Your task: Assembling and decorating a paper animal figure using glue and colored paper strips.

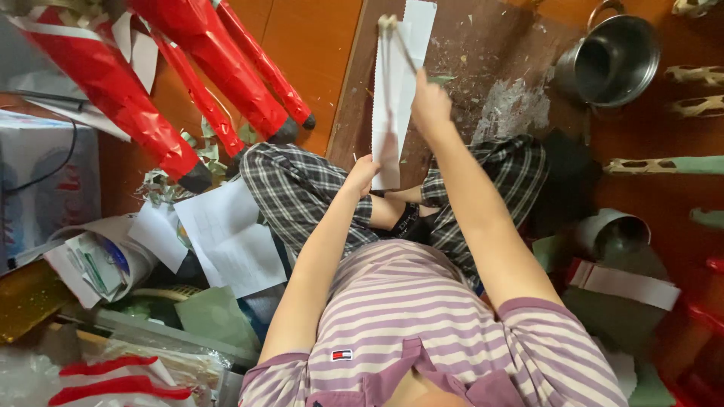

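Top of the white paper strip is cut off by the frame's upper edge, and its lower end blurs behind the left hand. Right hand fingers are hidden; grip can't be made out. Thin sticks are motion-blurred. Red foil cones are cropped at top. Metal pot: inside too dark to tell.

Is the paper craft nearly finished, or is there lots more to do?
Some looks done: red foil-wrapped cones lie by the left knee. In hand now: the left hand holds down a white paper strip while the right hand works thin sticks over it. Probably plenty left: loose white sheets and bare bamboo pieces wait nearby.
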